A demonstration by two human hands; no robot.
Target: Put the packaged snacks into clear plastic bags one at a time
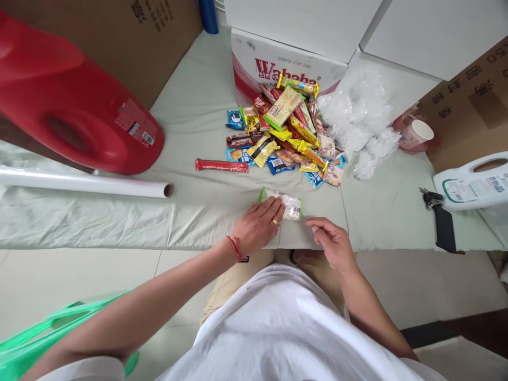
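Near the front edge of the cloth-covered table lies a small snack packet (292,207) with green ends and a shiny clear-looking face. My left hand (260,222) rests flat on its left part, fingers stretched out and covering some of it. Just right of the packet, my right hand (332,241) hovers with its index finger extended and the others curled; it looks to hold nothing. Beyond both hands is a heap of wrapped snacks (291,132) in yellow, red, blue and brown wrappers. A long red stick packet (221,165) lies at the heap's left.
A white roll (83,182) and a big red jug (79,100) stand at left. Behind the heap is a Wahaha box (254,58). Crumpled clear plastic (361,121), a paper cup (420,132), a white bottle (472,182) and a black phone-like object with keys (444,227) are at right.
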